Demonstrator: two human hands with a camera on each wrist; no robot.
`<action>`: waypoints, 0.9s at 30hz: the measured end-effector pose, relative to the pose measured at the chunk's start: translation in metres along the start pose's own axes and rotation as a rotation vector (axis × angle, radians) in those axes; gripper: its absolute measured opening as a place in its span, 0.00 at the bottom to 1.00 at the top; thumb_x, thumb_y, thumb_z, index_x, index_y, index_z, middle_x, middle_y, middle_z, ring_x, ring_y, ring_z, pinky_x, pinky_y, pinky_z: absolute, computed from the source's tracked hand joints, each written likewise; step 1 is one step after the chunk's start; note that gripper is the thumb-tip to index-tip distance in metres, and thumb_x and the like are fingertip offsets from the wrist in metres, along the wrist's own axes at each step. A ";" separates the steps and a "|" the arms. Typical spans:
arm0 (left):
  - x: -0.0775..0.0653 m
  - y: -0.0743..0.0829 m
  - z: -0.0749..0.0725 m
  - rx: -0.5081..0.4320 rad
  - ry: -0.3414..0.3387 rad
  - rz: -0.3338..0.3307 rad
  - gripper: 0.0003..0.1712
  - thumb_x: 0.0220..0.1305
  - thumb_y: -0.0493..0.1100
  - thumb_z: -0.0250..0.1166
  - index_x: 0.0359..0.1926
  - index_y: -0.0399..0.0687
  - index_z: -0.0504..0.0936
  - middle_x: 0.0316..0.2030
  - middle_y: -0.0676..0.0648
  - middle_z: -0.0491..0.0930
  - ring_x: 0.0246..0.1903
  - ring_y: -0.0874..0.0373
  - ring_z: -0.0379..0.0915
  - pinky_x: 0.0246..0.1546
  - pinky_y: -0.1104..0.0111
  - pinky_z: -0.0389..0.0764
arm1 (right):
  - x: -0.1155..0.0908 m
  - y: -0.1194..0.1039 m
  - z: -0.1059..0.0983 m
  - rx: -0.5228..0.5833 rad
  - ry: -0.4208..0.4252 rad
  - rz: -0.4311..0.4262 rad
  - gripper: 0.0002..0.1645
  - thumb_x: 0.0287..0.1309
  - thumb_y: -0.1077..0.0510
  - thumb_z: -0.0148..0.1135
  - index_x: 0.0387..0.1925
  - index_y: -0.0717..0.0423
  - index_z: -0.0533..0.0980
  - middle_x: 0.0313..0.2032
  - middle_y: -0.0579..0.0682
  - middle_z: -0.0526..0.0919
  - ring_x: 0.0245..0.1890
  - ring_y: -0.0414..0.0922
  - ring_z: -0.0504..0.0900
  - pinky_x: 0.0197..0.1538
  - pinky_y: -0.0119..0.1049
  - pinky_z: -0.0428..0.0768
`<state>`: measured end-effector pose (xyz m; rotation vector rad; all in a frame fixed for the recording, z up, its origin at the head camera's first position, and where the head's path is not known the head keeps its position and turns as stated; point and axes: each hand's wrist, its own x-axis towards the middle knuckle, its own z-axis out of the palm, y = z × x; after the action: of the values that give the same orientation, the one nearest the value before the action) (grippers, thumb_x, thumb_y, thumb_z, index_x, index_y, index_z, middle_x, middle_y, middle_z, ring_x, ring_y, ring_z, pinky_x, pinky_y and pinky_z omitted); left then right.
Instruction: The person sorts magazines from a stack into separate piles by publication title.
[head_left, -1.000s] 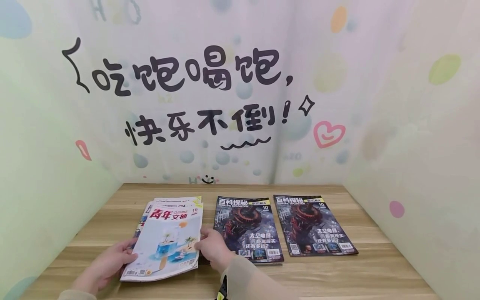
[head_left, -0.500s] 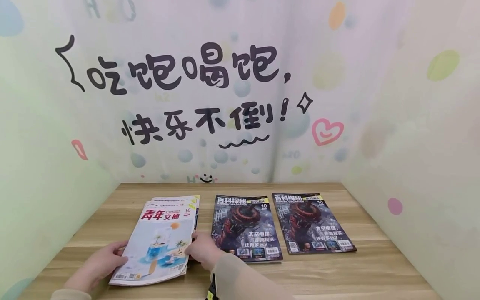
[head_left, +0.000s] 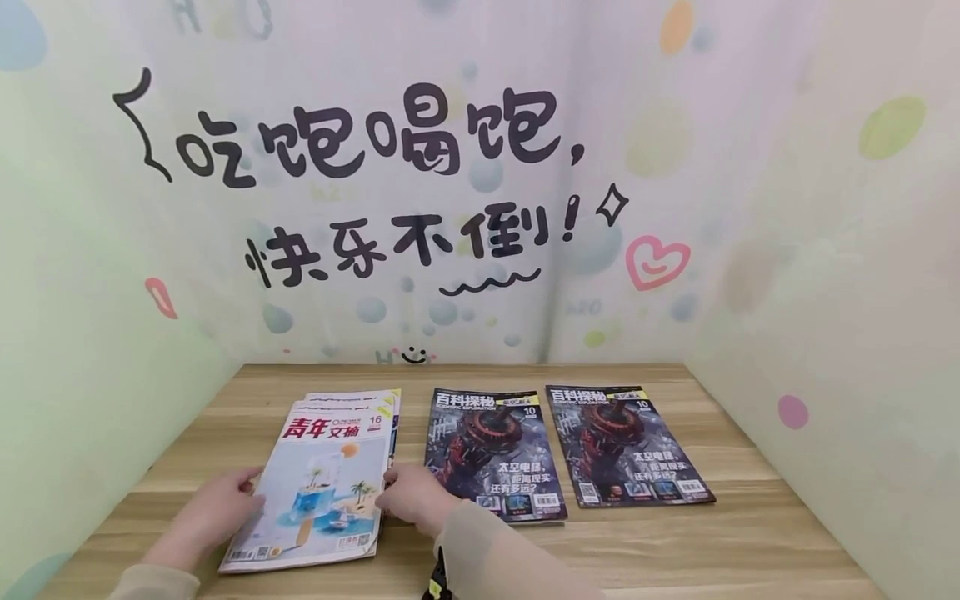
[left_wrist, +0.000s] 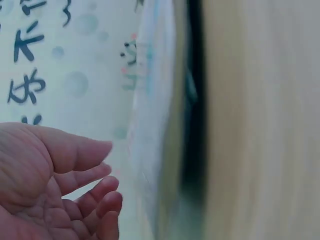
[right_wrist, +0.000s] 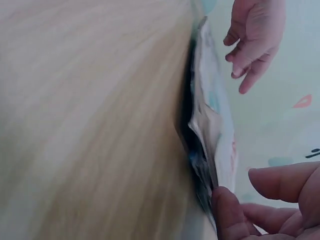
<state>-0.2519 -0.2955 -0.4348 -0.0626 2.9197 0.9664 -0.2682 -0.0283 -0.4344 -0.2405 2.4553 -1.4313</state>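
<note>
White-topped magazines [head_left: 307, 467] lie at left on the table [head_left: 675, 550] between left hand [head_left: 213, 517] and right hand [head_left: 418, 497], thumbs and fingers apart, the right touching the edge; even pressure should square them.

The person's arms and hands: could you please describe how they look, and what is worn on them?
Both the left hand and the right hand are without gloves. Plain beige sleeves cover the forearms, and a dark band with a yellow patch shows near the right wrist.
</note>
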 end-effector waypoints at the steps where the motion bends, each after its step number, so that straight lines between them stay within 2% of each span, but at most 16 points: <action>1: 0.001 0.006 0.001 0.015 0.006 0.013 0.34 0.61 0.41 0.61 0.62 0.22 0.63 0.46 0.29 0.74 0.45 0.38 0.71 0.46 0.44 0.73 | -0.001 0.002 -0.003 0.013 -0.008 -0.010 0.20 0.54 0.66 0.63 0.50 0.67 0.78 0.31 0.49 0.78 0.28 0.45 0.74 0.28 0.34 0.70; 3: 0.002 0.020 0.005 0.029 0.012 0.033 0.33 0.64 0.45 0.60 0.63 0.26 0.65 0.48 0.31 0.74 0.46 0.39 0.72 0.45 0.45 0.73 | -0.001 0.006 -0.010 0.046 -0.025 -0.037 0.19 0.56 0.64 0.63 0.51 0.64 0.79 0.32 0.47 0.79 0.28 0.44 0.75 0.28 0.34 0.72; 6: 0.003 0.041 0.017 -0.024 0.020 0.086 0.31 0.65 0.46 0.59 0.62 0.29 0.68 0.46 0.37 0.77 0.45 0.44 0.73 0.45 0.49 0.74 | -0.001 0.015 -0.023 0.065 -0.040 -0.089 0.20 0.58 0.61 0.63 0.52 0.62 0.79 0.35 0.47 0.81 0.30 0.45 0.77 0.31 0.36 0.76; 12: 0.007 0.084 0.053 -0.178 0.019 0.096 0.26 0.65 0.43 0.60 0.61 0.36 0.73 0.45 0.44 0.79 0.44 0.50 0.74 0.47 0.53 0.76 | -0.003 0.035 -0.056 0.015 0.031 -0.157 0.19 0.60 0.59 0.62 0.52 0.60 0.78 0.46 0.51 0.82 0.42 0.45 0.80 0.45 0.44 0.80; 19: 0.014 0.125 0.089 -0.318 -0.019 0.083 0.25 0.65 0.44 0.61 0.60 0.38 0.75 0.44 0.47 0.78 0.40 0.54 0.73 0.37 0.61 0.77 | -0.010 0.063 -0.097 0.024 0.112 -0.144 0.19 0.62 0.58 0.60 0.53 0.62 0.77 0.50 0.56 0.80 0.50 0.53 0.78 0.53 0.53 0.76; 24: 0.021 0.143 0.108 -0.392 -0.013 0.095 0.24 0.64 0.43 0.60 0.59 0.36 0.75 0.44 0.44 0.78 0.41 0.53 0.72 0.39 0.61 0.76 | -0.013 0.081 -0.122 0.037 0.166 -0.118 0.22 0.63 0.58 0.59 0.56 0.64 0.75 0.50 0.58 0.79 0.48 0.52 0.79 0.48 0.50 0.78; 27: 0.026 0.151 0.120 -0.423 -0.006 0.100 0.24 0.65 0.43 0.61 0.59 0.35 0.76 0.47 0.42 0.78 0.45 0.50 0.73 0.43 0.57 0.78 | -0.016 0.091 -0.133 0.035 0.205 -0.100 0.22 0.63 0.57 0.59 0.56 0.64 0.74 0.50 0.57 0.79 0.45 0.50 0.79 0.46 0.47 0.79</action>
<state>-0.2807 -0.1036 -0.4430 0.0660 2.6809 1.5786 -0.2971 0.1304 -0.4486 -0.2212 2.6101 -1.6119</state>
